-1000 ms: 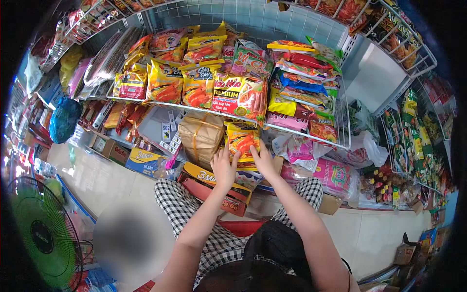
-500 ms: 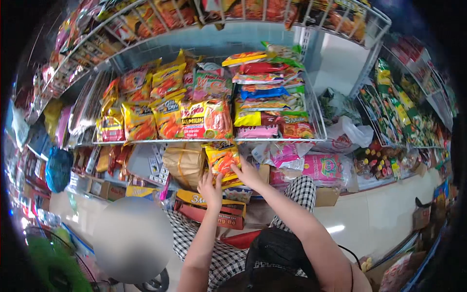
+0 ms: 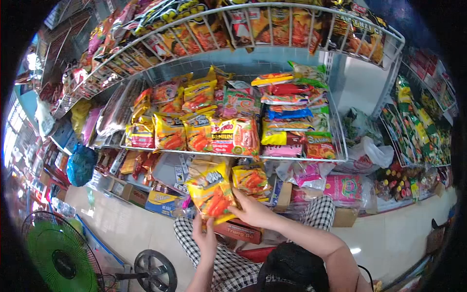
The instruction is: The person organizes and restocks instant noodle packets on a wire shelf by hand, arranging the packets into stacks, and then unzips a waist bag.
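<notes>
A yellow snack packet (image 3: 210,192) with orange-red pictures on its front is held up between my two hands, below the shelf edge. My left hand (image 3: 205,239) pinches its lower edge between thumb and fingers. At its right side my right hand (image 3: 253,212) grips it, fingers partly behind. Just behind lies a second yellow packet (image 3: 251,180) of similar look, apart from my hands. The wire shelf (image 3: 301,158) above carries more yellow packets (image 3: 169,134) and a stack of flat, mixed-colour packets (image 3: 292,114).
An upper wire rack (image 3: 272,45) full of packets overhangs the shelf. On the left stands a green fan (image 3: 63,263), with a round black base (image 3: 155,271) near it. Pink packages (image 3: 346,190) and cardboard boxes (image 3: 344,217) sit low on the right. A blue bag (image 3: 81,165) hangs left.
One yellow packet has come up and toward me in both hands, and a similar one now shows behind it. The camera view has shifted, bringing the fan fully into sight.
</notes>
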Motion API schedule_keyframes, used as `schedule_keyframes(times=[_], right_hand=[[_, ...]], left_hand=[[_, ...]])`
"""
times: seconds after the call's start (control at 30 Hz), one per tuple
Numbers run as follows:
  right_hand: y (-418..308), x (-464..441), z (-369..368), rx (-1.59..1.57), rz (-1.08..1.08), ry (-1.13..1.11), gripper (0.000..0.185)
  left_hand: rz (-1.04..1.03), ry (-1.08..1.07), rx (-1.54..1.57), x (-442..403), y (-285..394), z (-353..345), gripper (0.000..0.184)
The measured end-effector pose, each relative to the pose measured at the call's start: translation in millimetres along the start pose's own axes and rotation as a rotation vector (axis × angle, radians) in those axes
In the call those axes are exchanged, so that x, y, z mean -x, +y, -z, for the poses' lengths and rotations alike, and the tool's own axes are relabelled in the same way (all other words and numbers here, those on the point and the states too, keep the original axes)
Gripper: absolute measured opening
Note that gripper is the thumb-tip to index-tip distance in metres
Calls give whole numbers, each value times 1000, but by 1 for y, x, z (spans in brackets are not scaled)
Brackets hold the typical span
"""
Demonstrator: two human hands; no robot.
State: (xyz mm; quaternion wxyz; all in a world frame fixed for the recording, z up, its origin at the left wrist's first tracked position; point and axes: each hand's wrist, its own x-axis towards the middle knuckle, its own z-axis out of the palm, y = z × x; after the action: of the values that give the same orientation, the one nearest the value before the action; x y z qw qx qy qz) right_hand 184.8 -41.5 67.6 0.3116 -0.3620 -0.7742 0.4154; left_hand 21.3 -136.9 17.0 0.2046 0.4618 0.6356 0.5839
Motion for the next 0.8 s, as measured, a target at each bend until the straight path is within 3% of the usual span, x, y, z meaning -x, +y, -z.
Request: schedule_keyframes(times=[0.03, 0.1, 0.17, 0.23, 0.27, 0.37, 0.5, 0.57, 0.6, 0.67, 0.77, 0.8], right_hand=[[-11, -8, -3, -87, 205, 115, 53], [-44, -41, 11, 7, 147, 103, 54], [-58, -81, 24, 184, 319, 231, 54], [-56, -121, 27, 208, 333, 323, 53], [-59, -132, 30, 142, 241, 257, 58], [-47, -150, 19, 160, 208, 252, 65], [-26, -143, 2, 323, 165, 91, 70], [-19, -125, 0, 263, 240, 98, 57], [-19, -110, 2, 220, 268, 107, 53], [-10, -77, 10, 139, 332, 151, 44], [53, -35, 13, 93, 78, 191, 27], [72, -23, 14, 91, 74, 191, 27]], left_hand=[[-299, 122, -185, -18, 9, 4, 41], [-313, 219, -152, -66, 42, 10, 39], [-502, 286, -159, -129, 62, 7, 36], [-514, 248, -205, -192, 40, 2, 41], [-513, 240, -292, -215, 33, -1, 43], [-443, 24, -403, -242, 34, -9, 44], [-450, 45, -382, -232, 43, -17, 40], [-521, 47, -336, -218, 35, -16, 36], [-576, 156, -351, -208, 28, -21, 30], [-506, 88, -324, -172, 6, -29, 28], [-387, -49, -257, -120, -35, -56, 23], [-208, -110, -90, -102, -52, -71, 21]])
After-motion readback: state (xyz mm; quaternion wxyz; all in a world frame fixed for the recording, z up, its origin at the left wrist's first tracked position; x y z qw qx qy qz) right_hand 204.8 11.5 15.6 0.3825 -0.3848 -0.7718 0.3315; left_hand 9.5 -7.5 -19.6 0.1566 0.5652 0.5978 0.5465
